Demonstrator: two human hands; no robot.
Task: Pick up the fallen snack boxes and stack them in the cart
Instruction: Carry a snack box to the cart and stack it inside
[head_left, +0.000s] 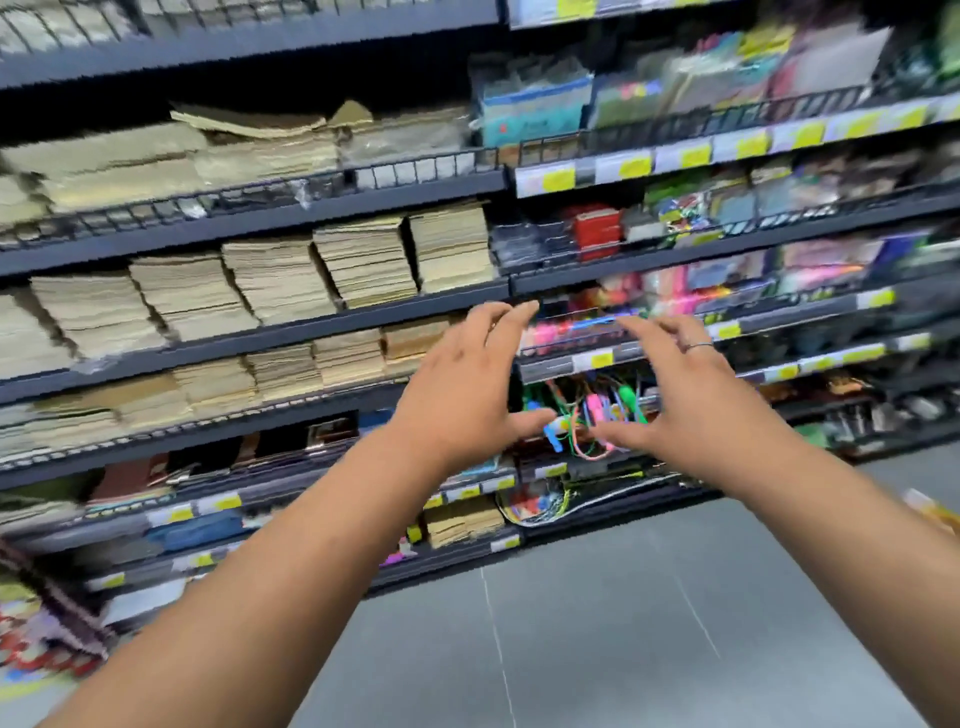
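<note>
Fingers (511, 314) of the left hand (457, 374) are spread and gently curved, holding nothing, with the thumb stuck out to the side towards the other hand. The right hand (696, 395) mirrors it: its fingers (641, 327) are loosely fanned and slightly bent, empty, the thumb reaching inward. It wears a thin ring (698, 347) on one finger. Both hands are shown from the back and are held up in the air side by side, near each other but apart, the two thumbs pointing at one another across the gap. Both bare forearms are stretched well forward, the left rising from the lower left corner and the right coming in from the right edge.

Where the snack boxes lie cannot be told from this view. The only likely sign is a blurred yellow-orange shape (932, 512) low at the right edge, above the grey floor (597, 623), too smeared to identify.

Behind the hands stands a dark shelf unit (260, 332). Its left half carries stacks of tan paper goods (363, 260), and its right half holds blurred colourful packets and a tangle of bright cords (587, 410) seen between the two hands. Yellow price labels (558, 179) run along the shelf edges.
</note>
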